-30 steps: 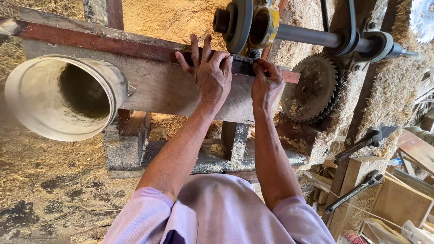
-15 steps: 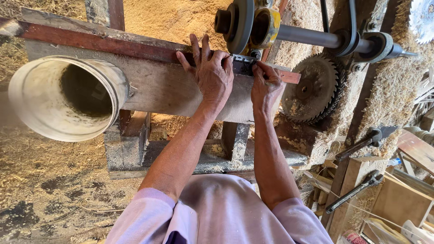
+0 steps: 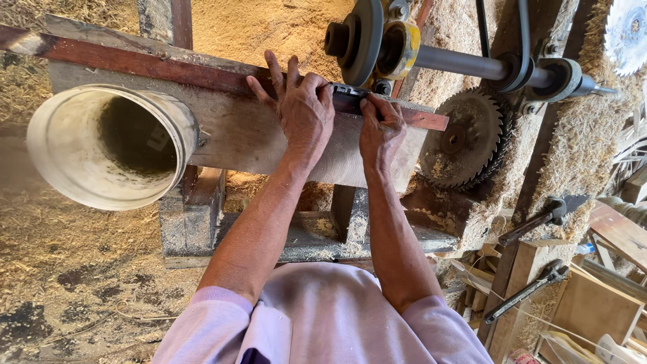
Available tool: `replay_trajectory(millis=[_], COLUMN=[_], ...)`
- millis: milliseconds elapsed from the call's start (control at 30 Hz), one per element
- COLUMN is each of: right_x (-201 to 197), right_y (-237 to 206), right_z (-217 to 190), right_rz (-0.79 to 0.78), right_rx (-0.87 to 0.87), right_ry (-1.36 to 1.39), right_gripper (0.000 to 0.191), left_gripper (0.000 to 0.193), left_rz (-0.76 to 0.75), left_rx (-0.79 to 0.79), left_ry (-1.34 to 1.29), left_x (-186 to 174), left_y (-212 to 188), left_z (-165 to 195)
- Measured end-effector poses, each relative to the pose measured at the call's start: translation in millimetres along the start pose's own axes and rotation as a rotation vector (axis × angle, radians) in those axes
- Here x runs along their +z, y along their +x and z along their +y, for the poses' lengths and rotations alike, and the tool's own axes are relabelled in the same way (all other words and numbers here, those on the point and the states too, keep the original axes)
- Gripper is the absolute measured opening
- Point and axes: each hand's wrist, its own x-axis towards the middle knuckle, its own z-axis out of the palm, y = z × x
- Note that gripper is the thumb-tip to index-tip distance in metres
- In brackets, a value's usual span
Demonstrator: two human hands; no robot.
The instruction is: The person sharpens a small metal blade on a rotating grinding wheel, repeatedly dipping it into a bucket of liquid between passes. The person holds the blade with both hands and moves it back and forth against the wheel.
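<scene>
Bright daylight, soft shadows, sharp centre; left edge blurred, wide-angle stretch at edges.

Left hand [image 3: 303, 111] and right hand [image 3: 379, 128] press dark bar [image 3: 347, 96]; saw blade [image 3: 465, 140] beside.

White bucket [image 3: 111, 145] lies sideways, toothed saw blade [image 3: 465, 138] right, sawdust [image 3: 54, 249] everywhere

No packages, labels, signs or screens anywhere around the sawdust-covered saw bench [image 3: 256, 138].
</scene>
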Motion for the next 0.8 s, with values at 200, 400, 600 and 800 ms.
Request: replay_trajectory(millis=[200,400,600,800], right_x=[11.1,17.4,14.6,10.5], right_y=[1.5,5.4,6.7,9.7], right_z=[-11.3,-18.8,-13.1,0.4], right_rz=[0.011,0.022,0.011,0.015], right_rx=[-0.019,0.064,0.066,0.047], right_ry=[-0.066,-0.05,-0.046,-0.039], right_gripper=[0.015,0.018,0.019,0.021], left_gripper=[0.014,0.013,0.013,0.015], left_rz=[-0.066,-0.065,-0.072,-0.077], left_rx=[-0.029,-0.032,-0.029,-0.035], left_ry=[0.004,0.0,-0.007,-0.03], left_x=[-13.7,-17.7,-14.1,-7.4], left_y=[8.0,10.1,9.8,8.7], left_z=[-10.5,-12.3,-6.2,2.6])
